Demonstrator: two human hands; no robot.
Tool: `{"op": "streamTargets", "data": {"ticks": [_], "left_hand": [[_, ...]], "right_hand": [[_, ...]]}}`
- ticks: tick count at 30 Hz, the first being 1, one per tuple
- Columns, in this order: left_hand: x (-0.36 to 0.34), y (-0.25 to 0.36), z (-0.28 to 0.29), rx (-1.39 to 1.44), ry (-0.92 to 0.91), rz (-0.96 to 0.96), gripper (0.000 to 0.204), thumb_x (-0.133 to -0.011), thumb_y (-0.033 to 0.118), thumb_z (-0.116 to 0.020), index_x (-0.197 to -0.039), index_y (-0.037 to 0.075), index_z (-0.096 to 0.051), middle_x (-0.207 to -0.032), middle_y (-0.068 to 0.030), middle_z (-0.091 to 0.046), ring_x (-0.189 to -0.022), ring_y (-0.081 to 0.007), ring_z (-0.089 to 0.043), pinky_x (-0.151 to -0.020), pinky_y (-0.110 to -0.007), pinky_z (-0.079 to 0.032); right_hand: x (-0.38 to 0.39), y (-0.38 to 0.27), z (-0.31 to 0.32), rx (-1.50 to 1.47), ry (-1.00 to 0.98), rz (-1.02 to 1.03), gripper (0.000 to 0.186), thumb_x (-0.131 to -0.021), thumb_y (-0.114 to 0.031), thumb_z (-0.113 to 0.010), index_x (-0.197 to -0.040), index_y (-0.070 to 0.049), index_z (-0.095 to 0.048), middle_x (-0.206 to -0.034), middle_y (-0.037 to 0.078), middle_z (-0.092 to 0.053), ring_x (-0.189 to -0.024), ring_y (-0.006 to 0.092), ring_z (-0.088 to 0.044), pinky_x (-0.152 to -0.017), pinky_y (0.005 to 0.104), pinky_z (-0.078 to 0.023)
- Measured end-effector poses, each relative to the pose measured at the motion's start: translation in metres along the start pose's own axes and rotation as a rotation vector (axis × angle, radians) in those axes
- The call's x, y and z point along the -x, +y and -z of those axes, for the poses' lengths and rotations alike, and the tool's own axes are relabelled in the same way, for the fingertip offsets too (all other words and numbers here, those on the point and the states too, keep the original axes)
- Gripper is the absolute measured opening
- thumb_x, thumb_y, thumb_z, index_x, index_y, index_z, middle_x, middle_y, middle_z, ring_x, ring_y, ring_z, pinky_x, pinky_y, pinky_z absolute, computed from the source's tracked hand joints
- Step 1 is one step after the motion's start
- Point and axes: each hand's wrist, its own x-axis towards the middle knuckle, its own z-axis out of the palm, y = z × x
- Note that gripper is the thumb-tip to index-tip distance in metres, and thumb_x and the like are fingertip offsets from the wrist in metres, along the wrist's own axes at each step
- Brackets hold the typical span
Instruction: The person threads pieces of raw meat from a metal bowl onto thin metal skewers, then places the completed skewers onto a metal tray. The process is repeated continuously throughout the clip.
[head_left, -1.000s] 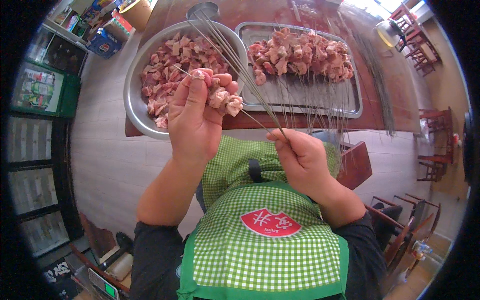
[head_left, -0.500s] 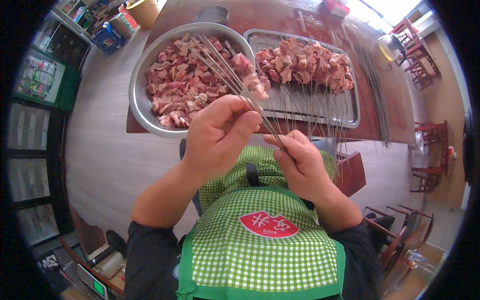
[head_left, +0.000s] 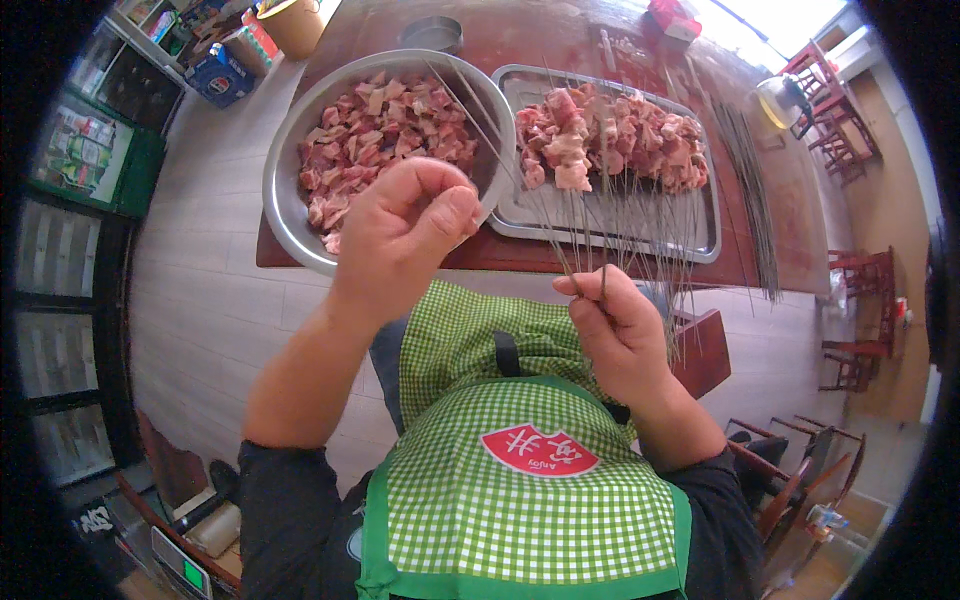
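Metal skewers (head_left: 567, 240) fan upward from my right hand (head_left: 622, 325), whose thumb and fingers pinch their lower ends. A few bare skewers lean up and left over the basin; at least one upright skewer carries threaded raw meat (head_left: 570, 155) above the tray's pile. My left hand (head_left: 408, 225), thumb against curled fingers, is in front of the steel basin's near right side. Whether a small piece is in that pinch is hidden. Raw meat chunks (head_left: 385, 125) lie in the round steel basin (head_left: 283, 215).
On the rectangular metal tray (head_left: 704, 225), skewered meat (head_left: 650, 140) lies in a row, bare ends toward me. More loose skewers (head_left: 745, 190) lie at the table's right. Behind are a shallow round tin (head_left: 430, 35), a red box (head_left: 675, 18) and a glass jug (head_left: 783, 103).
My left hand has moved left and slightly down, away from the skewers. The right hand has shifted right, and the meat-loaded skewer has swung from the basin's edge to over the tray.
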Motion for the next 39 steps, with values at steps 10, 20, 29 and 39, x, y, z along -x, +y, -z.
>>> {"op": "streamTargets", "data": {"ticks": [10, 20, 29, 39], "left_hand": [[-0.012, 0.011, -0.002, 0.076, -0.224, 0.109, 0.014, -0.099, 0.011, -0.066, -0.109, 0.001, -0.063, -0.092, -0.0008, -0.067, -0.081, -0.0054, -0.061, -0.073, -0.02, -0.051], [-0.048, 0.0, 0.056, -0.269, -0.241, 0.017, 0.013, -0.1, 0.013, -0.063, -0.108, 0.003, -0.066, -0.095, -0.0033, -0.07, -0.089, -0.0107, -0.066, -0.08, -0.026, -0.054], [-0.14, -0.03, 0.131, -1.262, -0.001, 0.05, 0.037, -0.085, 0.014, -0.06, -0.12, 0.004, -0.069, -0.116, -0.0197, -0.071, -0.11, -0.0345, -0.068, -0.095, -0.042, -0.052], [-0.139, -0.018, 0.137, -1.765, -0.148, 0.063, 0.028, -0.082, 0.011, -0.065, -0.109, 0.004, -0.066, -0.107, -0.0217, -0.069, -0.107, -0.0391, -0.064, -0.092, -0.048, -0.052]], "right_hand": [[-0.001, -0.001, 0.003, 0.082, -0.092, 0.042, 0.019, -0.094, -0.004, -0.063, -0.112, -0.002, -0.068, -0.086, 0.009, -0.06, -0.08, 0.0217, -0.059, -0.073, 0.0332, -0.048], [0.003, 0.006, 0.006, -0.006, 0.039, 0.01, 0.017, -0.094, -0.002, -0.061, -0.11, -0.001, -0.067, -0.083, 0.006, -0.059, -0.072, 0.0143, -0.057, -0.065, 0.028, -0.046], [0.012, 0.001, 0.014, -0.142, 0.034, -0.079, 0.018, -0.097, -0.002, -0.058, -0.114, -0.001, -0.065, -0.082, 0.003, -0.062, -0.073, 0.0085, -0.056, -0.065, 0.0265, -0.047], [0.012, 0.007, 0.021, -0.085, 0.024, -0.018, 0.019, -0.096, -0.001, -0.059, -0.114, -0.001, -0.065, -0.085, 0.007, -0.065, -0.075, 0.0134, -0.061, -0.069, 0.0279, -0.05]]}}
